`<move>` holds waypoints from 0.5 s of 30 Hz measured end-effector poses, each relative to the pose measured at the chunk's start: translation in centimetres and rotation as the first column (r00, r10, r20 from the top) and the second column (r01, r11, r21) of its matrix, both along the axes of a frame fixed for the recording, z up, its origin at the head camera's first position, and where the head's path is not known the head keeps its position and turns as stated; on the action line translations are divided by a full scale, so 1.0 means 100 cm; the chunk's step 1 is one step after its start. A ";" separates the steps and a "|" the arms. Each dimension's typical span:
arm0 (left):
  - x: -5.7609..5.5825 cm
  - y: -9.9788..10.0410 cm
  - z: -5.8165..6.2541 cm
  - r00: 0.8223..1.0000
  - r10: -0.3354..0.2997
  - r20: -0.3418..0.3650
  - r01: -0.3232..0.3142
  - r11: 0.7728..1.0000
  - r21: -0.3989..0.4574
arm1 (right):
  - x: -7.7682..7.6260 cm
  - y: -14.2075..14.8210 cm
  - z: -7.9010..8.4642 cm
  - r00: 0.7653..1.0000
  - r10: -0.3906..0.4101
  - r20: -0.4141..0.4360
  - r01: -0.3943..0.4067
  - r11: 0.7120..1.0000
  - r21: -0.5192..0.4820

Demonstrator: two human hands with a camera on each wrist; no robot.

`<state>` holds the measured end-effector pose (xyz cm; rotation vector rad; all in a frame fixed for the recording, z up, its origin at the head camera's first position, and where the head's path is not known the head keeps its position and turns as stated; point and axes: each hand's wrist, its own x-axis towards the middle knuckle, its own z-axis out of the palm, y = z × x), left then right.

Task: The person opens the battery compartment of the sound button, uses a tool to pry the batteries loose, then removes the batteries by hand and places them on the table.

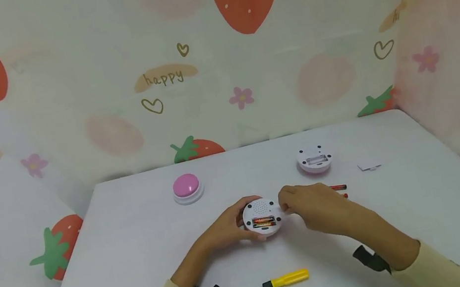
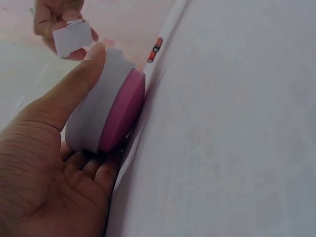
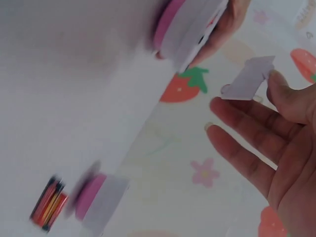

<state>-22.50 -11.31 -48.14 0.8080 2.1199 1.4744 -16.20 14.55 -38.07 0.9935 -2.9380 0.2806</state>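
Note:
My left hand [image 1: 225,227] grips a round white-and-pink push button [image 1: 260,207] by its side, thumb and fingers round the rim. The button lies upside down, pink dome toward the table, as the left wrist view shows. In its uncovered compartment sit orange-and-black batteries [image 1: 263,221]. Just to the right of it, my right hand [image 1: 318,205] pinches a small white battery cover [image 3: 249,81] between thumb and fingertips. In the left wrist view this cover is held above the table, beside the button's white base. The head view hides the cover behind the fingers.
Behind my right hand lie loose red batteries [image 1: 339,187]. A second upturned button [image 1: 315,160] with a bare compartment stands at the back, another white cover [image 1: 369,166] to its right. An upright pink button [image 1: 186,186] is at back left. A yellow screwdriver [image 1: 289,278] lies in front.

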 end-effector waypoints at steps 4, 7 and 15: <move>0.001 -0.001 -0.003 1.000 -0.001 -0.001 0.001 1.000 -0.012 | 0.001 0.023 -0.007 0.997 -0.013 -0.070 0.013 1.000 -0.007; 0.002 -0.001 -0.003 1.000 0.001 -0.005 -0.001 1.000 -0.015 | 0.001 0.042 -0.010 0.991 -0.043 -0.127 0.042 0.999 -0.006; 0.001 -0.002 0.003 1.000 0.020 -0.006 -0.020 1.000 -0.015 | -0.006 0.100 -0.015 0.966 -0.108 -0.234 0.107 0.994 -0.017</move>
